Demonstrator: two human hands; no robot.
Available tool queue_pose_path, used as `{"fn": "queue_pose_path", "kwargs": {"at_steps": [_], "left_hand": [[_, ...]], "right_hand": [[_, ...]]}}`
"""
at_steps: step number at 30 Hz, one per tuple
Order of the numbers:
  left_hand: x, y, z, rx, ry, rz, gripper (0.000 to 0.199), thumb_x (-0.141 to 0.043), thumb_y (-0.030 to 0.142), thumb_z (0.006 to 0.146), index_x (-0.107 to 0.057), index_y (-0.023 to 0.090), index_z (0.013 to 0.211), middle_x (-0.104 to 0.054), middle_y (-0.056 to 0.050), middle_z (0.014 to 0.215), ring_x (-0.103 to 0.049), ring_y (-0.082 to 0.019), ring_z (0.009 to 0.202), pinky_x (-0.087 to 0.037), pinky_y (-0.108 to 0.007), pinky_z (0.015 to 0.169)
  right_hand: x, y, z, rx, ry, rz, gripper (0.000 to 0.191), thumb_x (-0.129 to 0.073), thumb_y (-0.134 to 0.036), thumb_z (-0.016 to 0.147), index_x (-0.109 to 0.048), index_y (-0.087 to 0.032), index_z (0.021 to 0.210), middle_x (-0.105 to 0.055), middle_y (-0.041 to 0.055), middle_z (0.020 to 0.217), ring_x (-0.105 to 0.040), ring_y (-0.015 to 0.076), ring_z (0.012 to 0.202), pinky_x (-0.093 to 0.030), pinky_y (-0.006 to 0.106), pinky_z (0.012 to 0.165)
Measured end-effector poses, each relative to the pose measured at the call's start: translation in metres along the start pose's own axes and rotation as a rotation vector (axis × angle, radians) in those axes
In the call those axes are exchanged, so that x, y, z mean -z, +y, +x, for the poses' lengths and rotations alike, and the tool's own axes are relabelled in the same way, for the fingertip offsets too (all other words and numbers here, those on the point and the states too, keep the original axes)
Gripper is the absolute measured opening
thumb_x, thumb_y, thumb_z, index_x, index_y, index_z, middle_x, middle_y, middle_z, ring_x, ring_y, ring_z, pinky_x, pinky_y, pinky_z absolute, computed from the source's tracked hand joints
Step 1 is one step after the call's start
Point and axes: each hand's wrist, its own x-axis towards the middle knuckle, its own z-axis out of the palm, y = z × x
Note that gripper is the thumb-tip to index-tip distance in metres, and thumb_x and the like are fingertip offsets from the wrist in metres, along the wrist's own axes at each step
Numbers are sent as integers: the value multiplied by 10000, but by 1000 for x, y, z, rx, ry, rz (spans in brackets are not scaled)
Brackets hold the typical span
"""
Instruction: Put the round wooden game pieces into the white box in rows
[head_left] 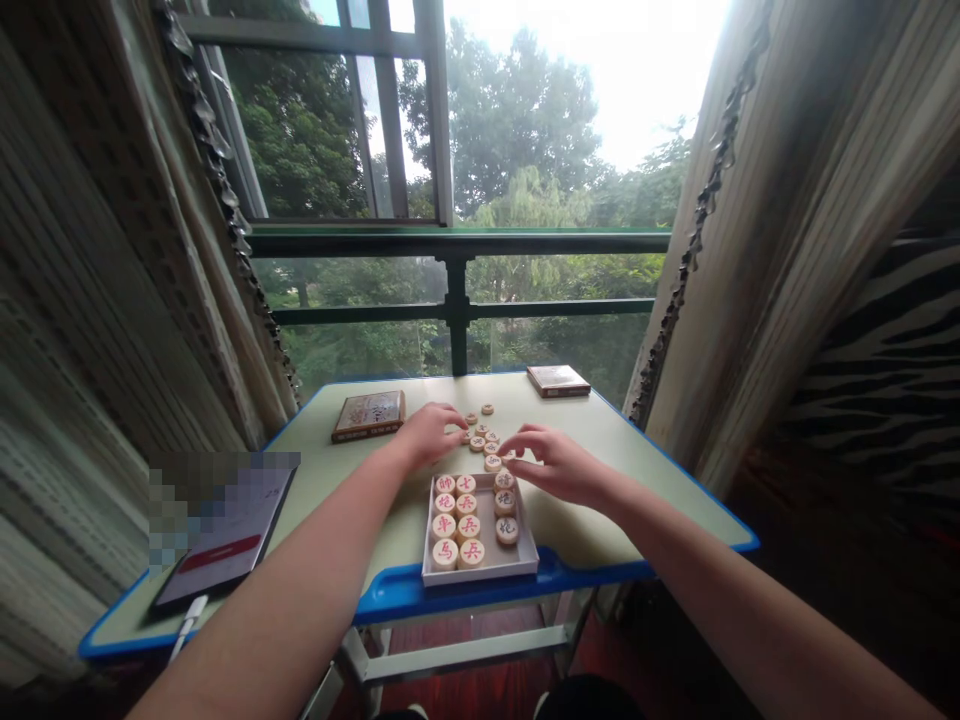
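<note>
My left hand (433,436) reaches over the table with fingers stretched out and slightly bent, tips beside a loose cluster of wooden xiangqi pieces (478,443). On the cluster's other side is my right hand (556,464), its thumb and forefinger apart around the nearest pieces; whether they touch one is too small to tell. A shallow white box (486,548) stands in front of both hands. Red-marked pieces (467,527) fill two columns at its left, and dark-marked pieces (507,530) stand in a column at its right.
Two flat brown boxes (369,413) (559,380) lie at the table's far left and far right. A tablet (225,540) with a white cable (187,625) lies at the left edge. Blue trim (600,572) borders the table. Behind are a window railing (457,310) and curtains.
</note>
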Motion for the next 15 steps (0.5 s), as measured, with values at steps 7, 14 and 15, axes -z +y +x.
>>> {"fn": "queue_pose_path", "kwargs": {"at_steps": [7, 14, 15], "left_hand": [[-9, -5, -1, 52, -68, -57, 296, -566, 366, 747, -715, 177, 919, -650, -92, 935, -594, -215, 825, -461, -329, 768], [-15, -3, 1, -18, -77, -18, 289, -626, 417, 717, -720, 259, 940, -640, -73, 1067, -500, -284, 1067, -357, -419, 961], [-15, -2, 0, -17, -72, -22, 270, -637, 409, 706, -726, 248, 903, -647, -72, 1053, -506, -282, 1056, -364, -412, 954]], "right_hand": [[-8, 31, 47, -172, -25, -190, 172, -588, -204, 728, -714, -180, 843, -641, 66, 841, -570, 164, 719, -437, 273, 679], [-25, 40, 43, 15, -7, -111, 167, -596, -167, 735, -725, -222, 827, -613, 56, 864, -562, 176, 840, -427, 310, 816], [-25, 40, 43, 28, -7, -108, 167, -602, -154, 729, -726, -221, 820, -613, 55, 859, -561, 176, 839, -426, 314, 822]]}}
